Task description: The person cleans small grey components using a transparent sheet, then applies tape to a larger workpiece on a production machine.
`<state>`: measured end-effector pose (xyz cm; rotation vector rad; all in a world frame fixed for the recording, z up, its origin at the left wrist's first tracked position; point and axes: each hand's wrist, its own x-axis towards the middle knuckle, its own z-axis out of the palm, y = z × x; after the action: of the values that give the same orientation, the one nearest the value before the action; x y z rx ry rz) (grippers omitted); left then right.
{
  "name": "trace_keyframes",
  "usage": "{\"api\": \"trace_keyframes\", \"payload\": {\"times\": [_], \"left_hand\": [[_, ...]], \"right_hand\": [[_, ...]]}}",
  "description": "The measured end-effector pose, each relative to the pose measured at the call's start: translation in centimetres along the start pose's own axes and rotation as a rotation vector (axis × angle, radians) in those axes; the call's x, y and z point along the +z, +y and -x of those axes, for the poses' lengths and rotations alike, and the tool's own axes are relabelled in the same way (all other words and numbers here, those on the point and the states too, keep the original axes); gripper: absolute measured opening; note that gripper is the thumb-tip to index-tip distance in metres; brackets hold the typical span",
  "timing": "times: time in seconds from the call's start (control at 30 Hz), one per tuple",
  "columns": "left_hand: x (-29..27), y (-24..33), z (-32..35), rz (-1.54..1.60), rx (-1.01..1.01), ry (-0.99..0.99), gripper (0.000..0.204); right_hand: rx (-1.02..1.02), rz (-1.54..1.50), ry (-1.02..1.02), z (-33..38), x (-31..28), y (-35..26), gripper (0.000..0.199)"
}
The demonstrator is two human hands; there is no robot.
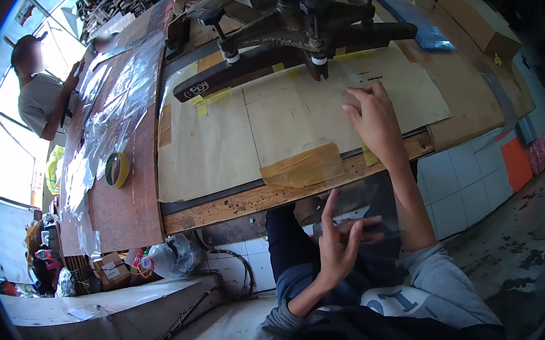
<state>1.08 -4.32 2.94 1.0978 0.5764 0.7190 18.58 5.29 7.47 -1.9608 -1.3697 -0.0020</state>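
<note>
My right hand [376,124] is over the right part of a cream paper sheet [217,142] taped to the table, its fingers bent and thumb tip apart from the index finger. Nothing shows between them. Below the wooden front edge [243,207], my left hand [340,248] is above my lap with its fingers stretched apart. A see-through film [380,202] hangs beside it and dims some of its fingers; whether they touch it I cannot tell. Beyond my right hand, a dark metal press bar [263,69] crosses above the sheet, under a clamp frame [311,25] with black knobs.
A tape roll [116,170] lies on the reddish board at left, near crumpled clear plastic [99,108]. Cardboard boxes [478,19] and a blue plastic-wrapped stack [426,30] are at the far right. A person [45,93] stands at far left. Bottles [169,257] sit under the table.
</note>
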Motion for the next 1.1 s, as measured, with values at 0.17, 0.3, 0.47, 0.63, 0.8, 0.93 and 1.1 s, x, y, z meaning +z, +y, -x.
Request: {"api": "trace_keyframes", "payload": {"times": [0.17, 0.3, 0.47, 0.63, 0.8, 0.93, 1.1], "left_hand": [[0.1, 0.1, 0.0, 0.056, -0.008, 0.043, 0.058], [0.0, 0.3, 0.0, 0.024, 0.004, 0.037, 0.058], [-0.3, 1.0, -0.7, 0.022, 0.072, 0.051, 0.06], [-0.2, 1.3, -0.5, 0.026, 0.031, 0.047, 0.064], [0.2, 1.2, 0.5, -0.012, 0.008, 0.014, 0.066], [0.0, 1.2, 0.0, -0.002, 0.043, 0.033, 0.066], [-0.4, 1.3, -0.5, 0.026, 0.06, 0.06, 0.064]], "right_hand": [[-0.027, 0.091, -0.019, -0.4, 0.2, -0.1, 0.025], [-0.028, 0.108, -0.03, -0.5, 0.2, -0.2, 0.025], [-0.031, 0.107, -0.045, -1.3, 0.5, -0.1, 0.026], [-0.043, 0.059, -0.052, -0.9, 0.2, -0.1, 0.025], [-0.002, 0.073, -0.103, -0.1, -1.0, -0.7, 0.026], [-0.01, 0.094, -0.088, -0.8, -0.1, -0.4, 0.027], [-0.044, 0.114, -0.067, -1.7, 0.8, 0.0, 0.028]]}}
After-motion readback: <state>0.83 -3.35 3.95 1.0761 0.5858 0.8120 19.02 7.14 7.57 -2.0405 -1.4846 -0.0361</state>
